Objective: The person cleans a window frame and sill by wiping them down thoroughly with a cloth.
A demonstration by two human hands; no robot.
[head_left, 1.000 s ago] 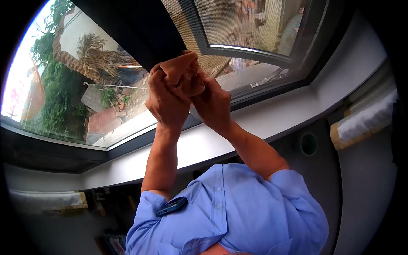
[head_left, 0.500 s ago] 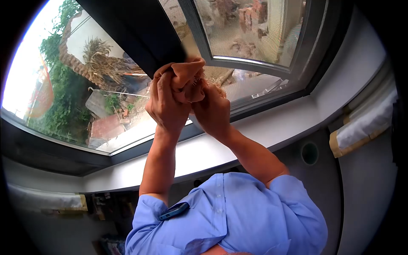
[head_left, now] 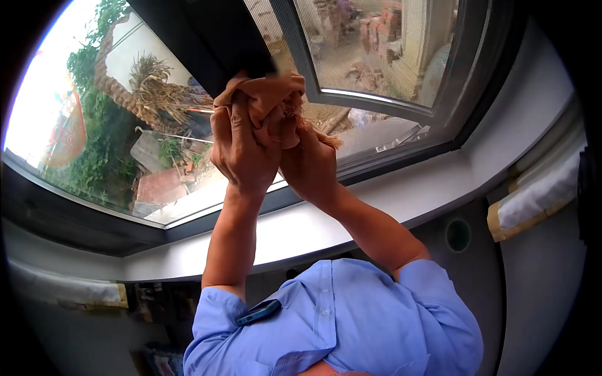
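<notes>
Left hand (head_left: 248, 153) clasping cloth (head_left: 274, 95), right hand (head_left: 312, 166) seemingly likewise

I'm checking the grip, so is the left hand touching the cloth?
Touching. The head view shows the left hand with its fingers bent against the folded cloth, no gap between.

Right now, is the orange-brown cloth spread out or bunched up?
Bunched up: the orange-brown cloth is gathered in folds between the left hand and right hand, with a frayed edge showing.
</notes>
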